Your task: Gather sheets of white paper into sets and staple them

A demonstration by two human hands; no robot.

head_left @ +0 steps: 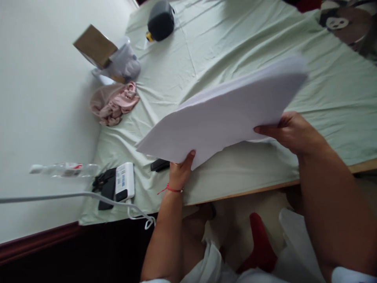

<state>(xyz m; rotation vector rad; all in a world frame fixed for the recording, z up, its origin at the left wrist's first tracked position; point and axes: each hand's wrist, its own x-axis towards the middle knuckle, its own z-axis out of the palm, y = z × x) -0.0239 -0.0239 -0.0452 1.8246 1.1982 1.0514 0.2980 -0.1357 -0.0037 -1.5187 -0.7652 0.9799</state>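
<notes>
Bare arms [326, 184] right up front, stretched over a pale green sheet [179, 67]. Big stack of white paper [220, 114] is held up above it, left hand [181, 169] clamped on the near edge, right hand [296, 133] gripping further right. Pink cloth [114, 106] and a smaller black case [161, 20] sit beyond.

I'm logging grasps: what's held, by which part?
A bowed white paper stack, held by its near side: left hand toward the left end, right hand toward the right.

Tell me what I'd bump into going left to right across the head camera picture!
Clear plastic bottle, white power bank, left hand gripping white paper sheets, right hand gripping them too, patterned cloth.
</notes>
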